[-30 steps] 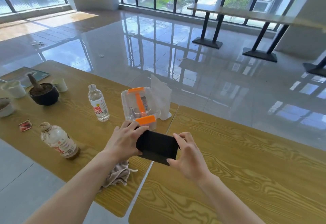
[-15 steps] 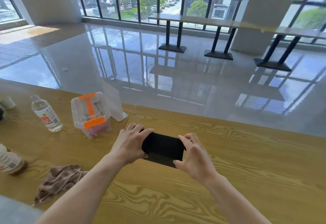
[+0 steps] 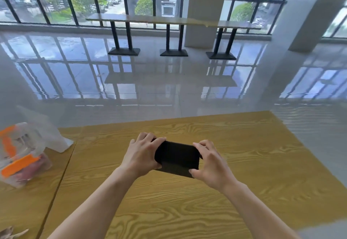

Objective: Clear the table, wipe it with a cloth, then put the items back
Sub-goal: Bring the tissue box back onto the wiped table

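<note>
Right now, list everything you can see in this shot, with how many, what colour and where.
black flat object: one, black, held over the right-hand table between both hands
clear container: one, clear with orange clips, on the left-hand table at the picture's left edge
white bag: one, translucent white, just behind the container
cloth: one, brownish, only a corner showing at the bottom left
wooden tables: two, yellow wood grain, side by side with a seam between
long counter: one, wooden top on black legs, by the windows
left hand: one, gripping the object's left end
right hand: one, gripping its right end
</note>
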